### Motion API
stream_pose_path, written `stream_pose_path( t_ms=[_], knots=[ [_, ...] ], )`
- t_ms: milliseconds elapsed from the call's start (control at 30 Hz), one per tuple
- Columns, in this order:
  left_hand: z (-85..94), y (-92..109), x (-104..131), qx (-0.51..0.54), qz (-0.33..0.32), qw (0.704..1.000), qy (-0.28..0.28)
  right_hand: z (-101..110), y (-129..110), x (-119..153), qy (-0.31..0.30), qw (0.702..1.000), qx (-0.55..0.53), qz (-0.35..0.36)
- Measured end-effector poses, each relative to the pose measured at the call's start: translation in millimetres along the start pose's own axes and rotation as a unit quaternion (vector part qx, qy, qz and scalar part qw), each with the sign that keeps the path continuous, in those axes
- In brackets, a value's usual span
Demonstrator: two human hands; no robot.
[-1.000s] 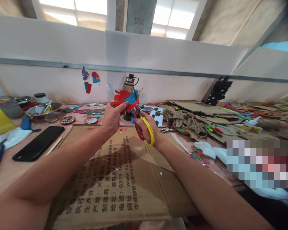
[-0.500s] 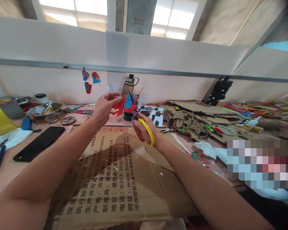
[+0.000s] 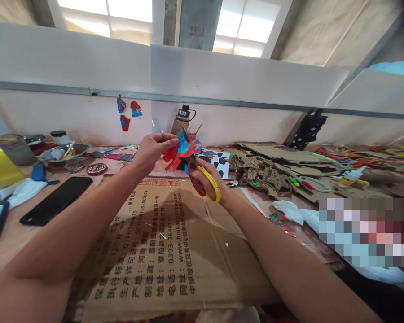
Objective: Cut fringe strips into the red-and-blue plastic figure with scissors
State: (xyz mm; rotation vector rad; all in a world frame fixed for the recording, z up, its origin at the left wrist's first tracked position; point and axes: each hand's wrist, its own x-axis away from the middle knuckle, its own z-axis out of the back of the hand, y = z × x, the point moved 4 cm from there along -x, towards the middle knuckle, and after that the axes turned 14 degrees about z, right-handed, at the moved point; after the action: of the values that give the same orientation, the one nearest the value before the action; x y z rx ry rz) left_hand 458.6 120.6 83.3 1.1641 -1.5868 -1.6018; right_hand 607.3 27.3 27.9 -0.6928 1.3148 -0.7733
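Observation:
My left hand [image 3: 160, 150] pinches the upper left part of a red and blue fringed piece [image 3: 182, 148], held up above the far edge of the cardboard sheet [image 3: 148, 242]. My right hand [image 3: 207, 177] is closed round scissors [image 3: 215, 190] with yellow and red handles. Their dark blades point up and away, against the right part of the piece; where they meet it is partly hidden. Behind the piece stands a brown bottle [image 3: 182, 122] with a black cap.
A black phone [image 3: 56, 200], a bead dish [image 3: 96, 168] and a metal bowl [image 3: 77, 153] lie on the left. Braided brown shapes [image 3: 265, 172] and cardboard pieces [image 3: 283, 152] are at the right. A white glue bottle [image 3: 353, 174] lies farther right.
The fringed piece has turned and tilted in my left hand, with my fingers now nearer its blue centre. My right hand and the scissors have shifted slightly right.

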Motion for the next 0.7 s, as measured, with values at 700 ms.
stream_pose_path(
  t_ms=[700],
  knots=[
    [-3.3,7.2,6.3,-0.022,-0.013,1.000,0.013,-3.0,1.9,2.7,0.031,0.999,0.001,0.009]
  ],
)
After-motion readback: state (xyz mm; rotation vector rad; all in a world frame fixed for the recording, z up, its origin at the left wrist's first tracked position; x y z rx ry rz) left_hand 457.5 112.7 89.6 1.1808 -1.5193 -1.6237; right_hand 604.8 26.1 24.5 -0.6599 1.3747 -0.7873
